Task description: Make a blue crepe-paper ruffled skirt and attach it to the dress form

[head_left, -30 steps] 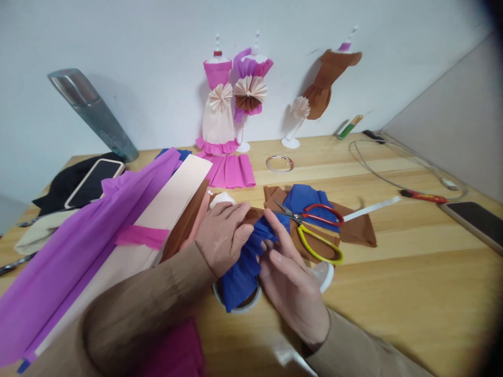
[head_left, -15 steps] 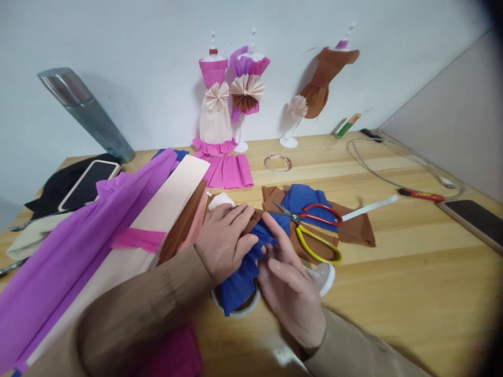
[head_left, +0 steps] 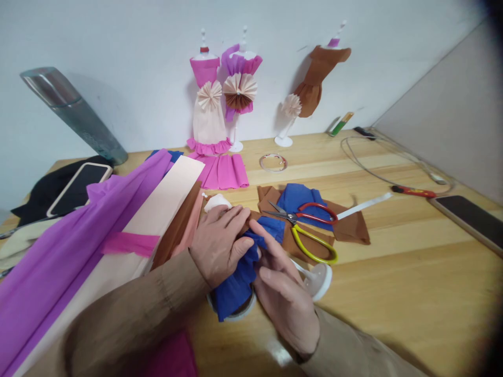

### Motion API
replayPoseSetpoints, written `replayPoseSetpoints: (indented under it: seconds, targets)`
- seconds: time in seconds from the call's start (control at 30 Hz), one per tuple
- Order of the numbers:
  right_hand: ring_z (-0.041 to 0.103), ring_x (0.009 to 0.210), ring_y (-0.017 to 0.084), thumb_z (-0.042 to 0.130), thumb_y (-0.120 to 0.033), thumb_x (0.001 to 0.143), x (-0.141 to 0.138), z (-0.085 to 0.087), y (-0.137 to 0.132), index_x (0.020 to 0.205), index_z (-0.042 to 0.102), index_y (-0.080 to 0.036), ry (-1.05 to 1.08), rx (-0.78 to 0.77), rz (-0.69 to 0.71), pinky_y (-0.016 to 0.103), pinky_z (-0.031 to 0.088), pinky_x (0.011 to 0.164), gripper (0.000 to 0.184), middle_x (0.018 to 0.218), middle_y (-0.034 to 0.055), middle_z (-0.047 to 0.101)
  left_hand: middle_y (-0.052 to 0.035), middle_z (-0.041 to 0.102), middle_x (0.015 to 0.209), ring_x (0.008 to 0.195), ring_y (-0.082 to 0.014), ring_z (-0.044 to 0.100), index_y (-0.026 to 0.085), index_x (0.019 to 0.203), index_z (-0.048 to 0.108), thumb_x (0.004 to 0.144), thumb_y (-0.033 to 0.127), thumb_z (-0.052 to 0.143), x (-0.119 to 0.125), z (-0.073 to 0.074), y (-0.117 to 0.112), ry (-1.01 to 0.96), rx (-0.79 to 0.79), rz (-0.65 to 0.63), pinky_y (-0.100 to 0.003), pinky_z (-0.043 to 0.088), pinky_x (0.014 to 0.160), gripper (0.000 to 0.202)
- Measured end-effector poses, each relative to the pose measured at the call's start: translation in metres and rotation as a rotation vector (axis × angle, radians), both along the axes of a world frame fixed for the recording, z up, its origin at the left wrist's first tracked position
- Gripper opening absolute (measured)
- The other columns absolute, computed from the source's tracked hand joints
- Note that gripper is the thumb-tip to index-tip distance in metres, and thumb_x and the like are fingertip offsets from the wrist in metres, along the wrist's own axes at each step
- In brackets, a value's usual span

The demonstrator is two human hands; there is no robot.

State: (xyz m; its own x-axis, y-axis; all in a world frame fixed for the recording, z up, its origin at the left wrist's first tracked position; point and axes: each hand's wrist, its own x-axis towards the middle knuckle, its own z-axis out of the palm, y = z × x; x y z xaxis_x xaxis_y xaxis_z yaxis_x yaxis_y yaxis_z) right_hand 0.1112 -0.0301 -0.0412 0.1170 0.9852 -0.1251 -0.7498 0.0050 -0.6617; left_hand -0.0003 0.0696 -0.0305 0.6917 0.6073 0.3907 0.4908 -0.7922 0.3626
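Note:
A small white mannequin (head_left: pixel 217 201) lies tilted on the table, wrapped in brown and gathered blue crepe paper (head_left: pixel 236 293). My left hand (head_left: pixel 220 243) is wrapped over its upper part, with the thumb against the blue paper. Beside it my right hand (head_left: pixel 285 293) is turned sideways, fingers stretched and apart, the index fingertip touching the blue paper near my left thumb. The mannequin's round white stand base (head_left: pixel 319 283) shows past my right hand. Scissors (head_left: pixel 292 217) with red and yellow handles lie spread on folded brown paper (head_left: pixel 356 225) and blue paper (head_left: pixel 301 199).
Purple (head_left: pixel 74 246) and cream crepe paper (head_left: pixel 165 193) cover the left side. Dressed mannequins (head_left: pixel 208 125) stand along the wall, near a wire coil (head_left: pixel 273 162). A bottle (head_left: pixel 74 115), a phone (head_left: pixel 80 186), a cable (head_left: pixel 365 170) and another phone (head_left: pixel 469 214) lie around the edges.
The whole view has shifted slightly, so things appear a little further left. My hands keep nearly the same pose on the blue paper.

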Motion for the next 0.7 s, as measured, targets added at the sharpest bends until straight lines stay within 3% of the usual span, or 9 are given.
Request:
replayPoseSetpoints:
  seconds: [0.1, 0.27, 0.53, 0.7]
  targets:
    - [0.037, 0.137, 0.024, 0.064, -0.023, 0.077, -0.0004, -0.0007, -0.0013, 0.124, 0.061, -0.034, -0.013, 0.001, -0.007, 0.048, 0.027, 0.115, 0.049, 0.14, -0.0011, 0.053, -0.0162, 0.059, 0.13, 0.12, -0.0311, 0.049, 0.009, 0.131, 0.051, 0.097, 0.049, 0.019, -0.0005, 0.0003, -0.0001, 0.006, 0.015, -0.014, -0.055, 0.041, 0.101, 0.062]
    - [0.035, 0.139, 0.025, 0.066, -0.024, 0.077, -0.0003, -0.0023, -0.005, 0.121, 0.064, -0.034, -0.011, -0.009, -0.009, 0.049, 0.024, 0.117, 0.045, 0.139, -0.0008, 0.054, -0.0157, 0.059, 0.13, 0.12, -0.0312, 0.049, 0.011, 0.132, 0.051, 0.097, 0.051, 0.017, -0.0007, -0.0015, 0.0002, -0.018, 0.015, -0.018, -0.053, 0.041, 0.102, 0.064]
    - [0.037, 0.138, 0.028, 0.069, -0.027, 0.075, 0.0014, -0.0038, -0.0068, 0.124, 0.062, -0.032, -0.006, -0.039, -0.005, 0.052, 0.029, 0.113, 0.05, 0.14, 0.001, 0.054, -0.0178, 0.058, 0.13, 0.12, -0.0326, 0.049, 0.006, 0.132, 0.051, 0.097, 0.049, 0.017, -0.001, -0.0042, 0.0008, -0.027, 0.023, -0.015, -0.054, 0.041, 0.101, 0.065]
    - [0.043, 0.132, 0.028, 0.069, -0.028, 0.074, 0.0006, -0.0035, -0.0063, 0.121, 0.064, -0.032, -0.012, -0.037, -0.017, 0.051, 0.032, 0.11, 0.048, 0.137, 0.0021, 0.056, -0.0159, 0.058, 0.131, 0.121, -0.0314, 0.049, 0.01, 0.134, 0.049, 0.097, 0.049, 0.018, -0.0003, -0.0008, -0.0012, 0.002, 0.004, -0.013, -0.053, 0.04, 0.103, 0.062]
